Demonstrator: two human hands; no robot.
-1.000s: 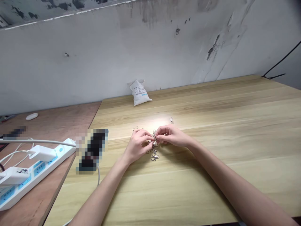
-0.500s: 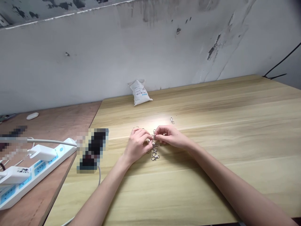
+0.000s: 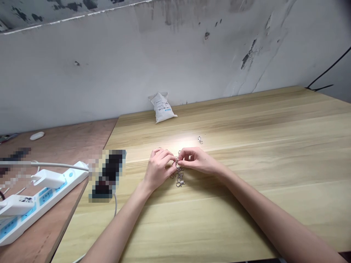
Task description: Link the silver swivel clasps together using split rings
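Observation:
Several small silver clasps with rings lie in a loose cluster on the wooden table. Over the cluster's left side, my left hand pinches a small metal clasp with thumb and forefinger. From the right, my right hand pinches at the same small piece, its fingertips almost meeting the left ones. The fingers hide most of that piece. One more silver clasp lies apart, beyond my right hand. Part of a ring shows behind my left knuckles.
A white labelled package leans near the wall. To the left are a blurred-out phone-like object with a cable and a white power strip with plugged-in chargers. A white oval case lies on the brown board.
My right fingertips have shifted slightly left, closer to the left ones, at the pinched piece. The view has moved a little; the other things stay in place.

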